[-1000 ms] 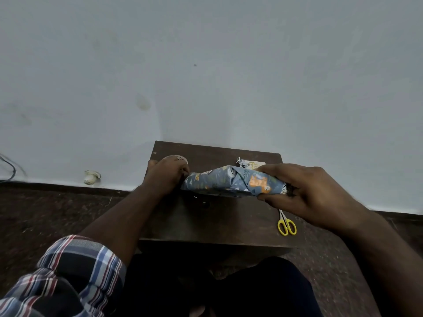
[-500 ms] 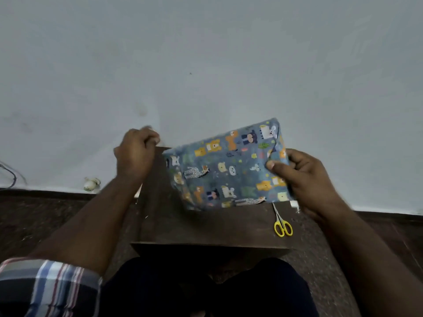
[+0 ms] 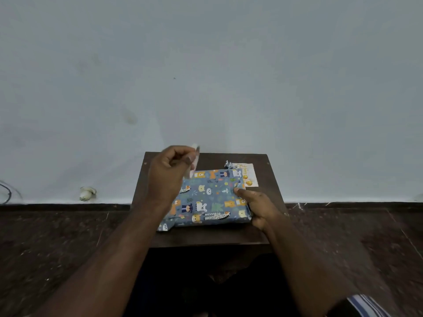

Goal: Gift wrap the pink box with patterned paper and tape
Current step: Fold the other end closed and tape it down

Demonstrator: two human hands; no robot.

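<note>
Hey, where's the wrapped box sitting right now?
The wrapped box lies flat in the middle of the small dark table, between the two hands; the right hand grips its right end.

Wrapped box (image 3: 210,199): blue-grey paper patterned with orange, white and yellow cartoon animals, green leaves. Table (image 3: 206,235): dark brown. Wall (image 3: 206,65): pale grey-blue. Floor (image 3: 57,248): dark mottled brown. Card (image 3: 249,177): white, orange spots.

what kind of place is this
Probably a bare room at home, not a workshop: a small dark wooden table against a plain pale wall, on a dark speckled stone floor.
</note>
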